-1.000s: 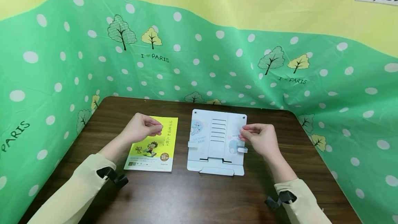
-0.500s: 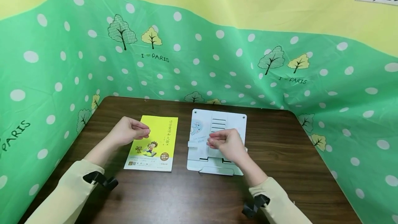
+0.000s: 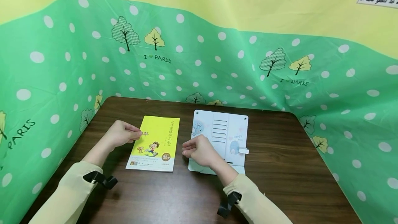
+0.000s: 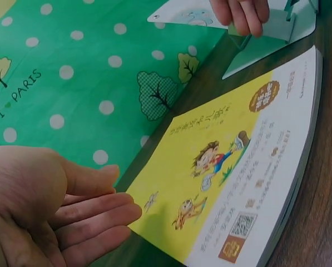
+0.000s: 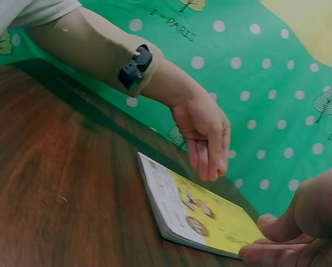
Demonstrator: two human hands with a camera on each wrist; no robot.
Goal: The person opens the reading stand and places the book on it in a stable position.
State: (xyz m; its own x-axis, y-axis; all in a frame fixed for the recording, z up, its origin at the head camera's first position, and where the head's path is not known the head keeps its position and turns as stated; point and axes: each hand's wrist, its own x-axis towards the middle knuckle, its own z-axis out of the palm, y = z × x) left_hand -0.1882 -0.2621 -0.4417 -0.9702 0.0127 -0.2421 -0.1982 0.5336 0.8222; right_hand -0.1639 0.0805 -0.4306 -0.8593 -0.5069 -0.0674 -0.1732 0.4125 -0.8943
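A yellow paperback book [image 3: 160, 132] with a cartoon boy on its cover lies flat on the table. My left hand [image 3: 119, 134] hovers at the book's left edge, fingers nearly straight; in the left wrist view the hand [image 4: 60, 206] has nothing between thumb and fingers. To the book's right is a white folding book stand [image 3: 237, 132] with slots and blue elephant prints. In front of its lower left part is my right hand [image 3: 200, 151], fingertips pointing toward the book's right edge. The right wrist view shows this hand [image 5: 299, 228] with loose, extended fingers, holding nothing.
The dark wooden table [image 3: 280, 182] carries the book and the stand. A green and yellow dotted cloth [image 3: 199, 58] rises behind and at both sides of the table. Both wrists wear black straps with a camera mount [image 3: 99, 179].
My right hand has moved left from the stand's right edge, across it, toward the book. My left hand has drawn back left from over the cover to the book's left edge.
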